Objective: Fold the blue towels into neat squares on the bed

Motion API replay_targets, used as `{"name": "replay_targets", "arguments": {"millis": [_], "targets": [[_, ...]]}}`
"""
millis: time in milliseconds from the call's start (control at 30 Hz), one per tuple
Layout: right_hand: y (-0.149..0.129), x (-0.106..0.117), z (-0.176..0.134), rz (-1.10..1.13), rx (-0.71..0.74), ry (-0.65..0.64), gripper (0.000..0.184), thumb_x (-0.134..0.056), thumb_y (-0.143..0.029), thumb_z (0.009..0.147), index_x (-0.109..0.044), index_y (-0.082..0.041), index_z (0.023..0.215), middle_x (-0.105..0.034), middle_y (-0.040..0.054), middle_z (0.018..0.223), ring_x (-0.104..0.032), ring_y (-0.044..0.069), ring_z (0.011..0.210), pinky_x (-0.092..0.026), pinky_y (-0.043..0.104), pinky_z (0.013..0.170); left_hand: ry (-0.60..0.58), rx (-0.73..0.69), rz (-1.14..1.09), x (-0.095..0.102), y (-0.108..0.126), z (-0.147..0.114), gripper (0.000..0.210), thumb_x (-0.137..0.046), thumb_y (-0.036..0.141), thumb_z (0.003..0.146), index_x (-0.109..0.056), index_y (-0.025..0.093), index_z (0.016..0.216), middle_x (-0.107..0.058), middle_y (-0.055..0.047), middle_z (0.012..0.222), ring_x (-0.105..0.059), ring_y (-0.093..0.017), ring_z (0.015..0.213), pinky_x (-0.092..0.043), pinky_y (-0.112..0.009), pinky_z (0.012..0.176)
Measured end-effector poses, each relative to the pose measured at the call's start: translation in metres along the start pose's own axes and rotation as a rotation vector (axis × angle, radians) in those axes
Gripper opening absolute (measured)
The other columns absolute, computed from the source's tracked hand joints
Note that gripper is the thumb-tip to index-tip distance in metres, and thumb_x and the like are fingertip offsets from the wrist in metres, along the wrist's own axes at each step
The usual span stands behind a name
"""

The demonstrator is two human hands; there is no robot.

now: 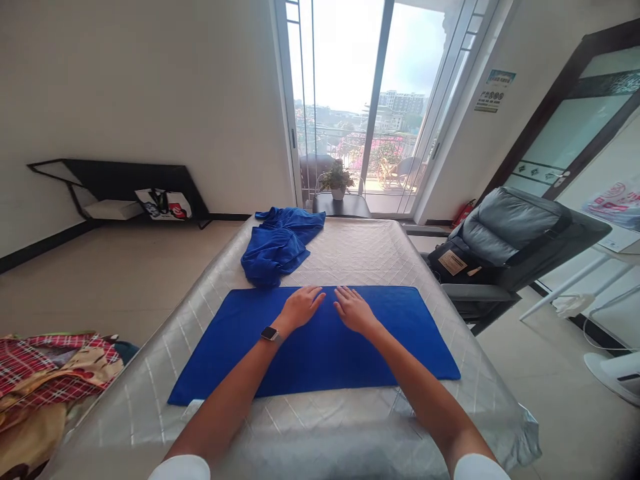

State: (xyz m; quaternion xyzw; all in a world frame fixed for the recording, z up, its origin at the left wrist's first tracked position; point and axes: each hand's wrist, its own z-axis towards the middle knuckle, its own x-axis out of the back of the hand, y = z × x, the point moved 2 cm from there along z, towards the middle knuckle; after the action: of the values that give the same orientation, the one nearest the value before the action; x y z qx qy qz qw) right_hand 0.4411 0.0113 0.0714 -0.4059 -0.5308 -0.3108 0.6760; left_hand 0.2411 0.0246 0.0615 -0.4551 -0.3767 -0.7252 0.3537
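Note:
A blue towel [320,360] lies spread out flat on the table's silvery quilted cover [360,250]. On its far half rests my left hand [301,308], palm down with the fingers stretched out; a watch [270,333] is on that wrist. My right hand [354,309] lies beside it on the same towel, fingers extended near the far edge. The two hands are a short gap apart, and neither holds anything. Behind the towel, to the left, a crumpled pile of blue cloth [280,247] touches or nearly touches its far edge.
A black chair [515,227] with a bag on it stands right of the table. Plaid and patterned fabrics [55,373] are heaped at the lower left. Beyond the far end, a potted plant [338,180] stands before the glass door. A low black rack [135,190] lines the left wall.

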Motion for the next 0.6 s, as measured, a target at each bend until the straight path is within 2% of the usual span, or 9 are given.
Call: {"name": "replay_targets", "arguments": {"millis": [100,233,600], "targets": [[-0.018,-0.022,0.020,0.013,-0.037,-0.037,0.057,-0.029,-0.032,0.106,-0.035,-0.011,0.159,-0.033,0.0097,0.165,-0.026,0.021,0.154,-0.019,0.039,0.126,0.003,0.003,0.010,-0.027,0.021,0.016,0.055,-0.025,0.043,0.107,-0.058,0.013,0.140,-0.061,-0.016,0.144,-0.052,-0.025,0.139,-0.037,-0.042,0.120],[-0.013,-0.039,0.025,0.011,-0.067,-0.016,0.060,-0.030,-0.030,0.104,-0.031,-0.008,0.160,-0.029,0.0109,0.166,-0.023,0.021,0.155,-0.015,0.038,0.127,0.000,0.017,0.027,-0.048,0.021,0.015,0.061,-0.022,0.047,0.107,-0.049,0.010,0.149,-0.053,-0.017,0.152,-0.043,-0.026,0.146,-0.032,-0.045,0.123],[-0.010,-0.043,0.025,0.032,-0.085,-0.030,0.060,-0.027,-0.033,0.105,-0.029,-0.013,0.161,-0.028,0.0078,0.167,-0.021,0.020,0.156,-0.014,0.039,0.127,-0.031,0.045,0.007,-0.053,0.015,0.013,0.070,-0.020,0.053,0.106,-0.045,0.007,0.152,-0.045,-0.018,0.157,-0.037,-0.026,0.150,-0.027,-0.043,0.126]]}}
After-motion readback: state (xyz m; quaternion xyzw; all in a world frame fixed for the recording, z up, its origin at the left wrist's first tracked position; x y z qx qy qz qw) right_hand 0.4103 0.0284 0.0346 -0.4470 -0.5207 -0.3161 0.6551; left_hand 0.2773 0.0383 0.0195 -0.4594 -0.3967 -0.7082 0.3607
